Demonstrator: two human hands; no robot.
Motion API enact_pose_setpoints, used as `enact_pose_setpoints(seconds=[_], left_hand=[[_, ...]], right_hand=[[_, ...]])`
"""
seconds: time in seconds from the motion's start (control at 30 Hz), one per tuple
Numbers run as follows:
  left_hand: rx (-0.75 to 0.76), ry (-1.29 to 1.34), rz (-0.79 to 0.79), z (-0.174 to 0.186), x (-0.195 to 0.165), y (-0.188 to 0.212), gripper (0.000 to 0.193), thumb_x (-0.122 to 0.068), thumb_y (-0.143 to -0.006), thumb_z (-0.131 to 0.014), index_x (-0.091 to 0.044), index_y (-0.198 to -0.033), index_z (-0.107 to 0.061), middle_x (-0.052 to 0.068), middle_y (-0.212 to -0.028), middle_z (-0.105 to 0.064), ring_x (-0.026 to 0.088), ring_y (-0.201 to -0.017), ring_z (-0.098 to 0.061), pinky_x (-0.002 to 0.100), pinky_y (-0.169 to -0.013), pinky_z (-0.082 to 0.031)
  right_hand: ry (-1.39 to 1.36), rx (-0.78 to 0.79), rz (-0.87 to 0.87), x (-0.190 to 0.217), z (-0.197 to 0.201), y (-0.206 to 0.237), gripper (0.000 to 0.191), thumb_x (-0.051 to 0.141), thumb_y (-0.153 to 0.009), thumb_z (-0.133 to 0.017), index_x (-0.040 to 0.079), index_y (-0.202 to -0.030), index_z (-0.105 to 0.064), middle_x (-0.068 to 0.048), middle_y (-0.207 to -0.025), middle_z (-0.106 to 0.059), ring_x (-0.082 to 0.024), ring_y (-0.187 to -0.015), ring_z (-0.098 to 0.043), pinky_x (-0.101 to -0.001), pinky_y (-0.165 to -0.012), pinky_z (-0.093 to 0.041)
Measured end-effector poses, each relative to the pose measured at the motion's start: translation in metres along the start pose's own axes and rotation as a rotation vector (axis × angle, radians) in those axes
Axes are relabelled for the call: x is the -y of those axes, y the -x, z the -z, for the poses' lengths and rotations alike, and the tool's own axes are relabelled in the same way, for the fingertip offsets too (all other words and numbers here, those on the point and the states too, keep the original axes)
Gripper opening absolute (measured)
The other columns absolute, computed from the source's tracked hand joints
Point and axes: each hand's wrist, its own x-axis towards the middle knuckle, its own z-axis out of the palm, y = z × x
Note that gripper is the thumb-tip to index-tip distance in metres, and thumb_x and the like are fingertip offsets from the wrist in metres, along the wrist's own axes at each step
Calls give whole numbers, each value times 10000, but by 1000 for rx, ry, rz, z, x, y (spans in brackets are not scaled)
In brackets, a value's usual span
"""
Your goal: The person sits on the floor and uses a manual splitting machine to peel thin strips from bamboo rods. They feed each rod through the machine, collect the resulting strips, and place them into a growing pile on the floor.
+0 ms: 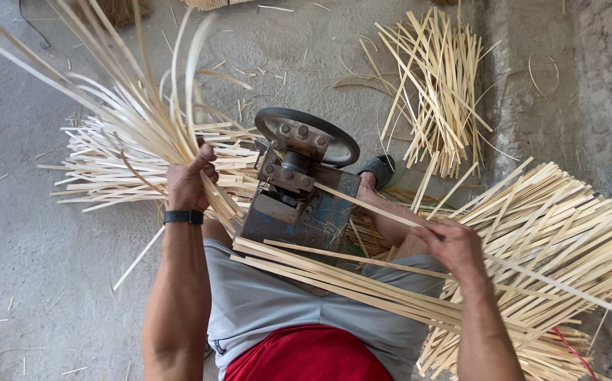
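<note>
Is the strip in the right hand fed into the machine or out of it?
In. The bamboo strip runs from the right hand straight into the machine's roller head, its far end hidden there.

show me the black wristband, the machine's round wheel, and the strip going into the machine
black wristband [183, 217], head view, middle of the band.
round wheel [307, 134], head view, hub plate.
strip [369, 205], head view, mid-length.

Soft, even daylight is filling the picture. Only faint shadows are lying under the metal machine [299, 187]. Nothing is glaring. Up and left of the machine, thin strips [119, 85] are looking blurry and bending near the edge.
</note>
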Motion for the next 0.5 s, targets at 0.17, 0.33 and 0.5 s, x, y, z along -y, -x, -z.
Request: enact_pose_setpoints(seconds=[0.17, 0.33, 0.5], left_hand=[[-49, -85, 66, -13, 12, 0, 462, -225, -725, -934, 9, -1032, -680, 55, -731, -643, 139, -576, -603, 255, -477, -513], [-87, -118, 83, -26, 19, -3, 408, -228, -722, -943, 1, -941, -687, 41, -701, -638, 143, -563, -590, 258, -474, -513], [-14, -131, 80, -32, 16, -3, 294, -224, -829, -861, -6, -969, -721, 69, -822, -724, 111, -628, -592, 248, -488, -518]], right_hand=[[-187, -133, 237, 39, -10, -7, 366, 502, -906, -684, 205, -1072, -817, -51, -1053, -799, -230, -888, -780, -359, -777, -626], [-128, -120, 204, 46, -3, -8, 380, 486, -889, -694, 209, -1127, -799, -82, -1068, -788, -248, -891, -767, -380, -767, -617], [-10, 183, 64, 46, -28, -3, 428, 496, -875, -666, 243, -1218, -709, 9, -1157, -778, -172, -874, -776, -368, -743, -606]])
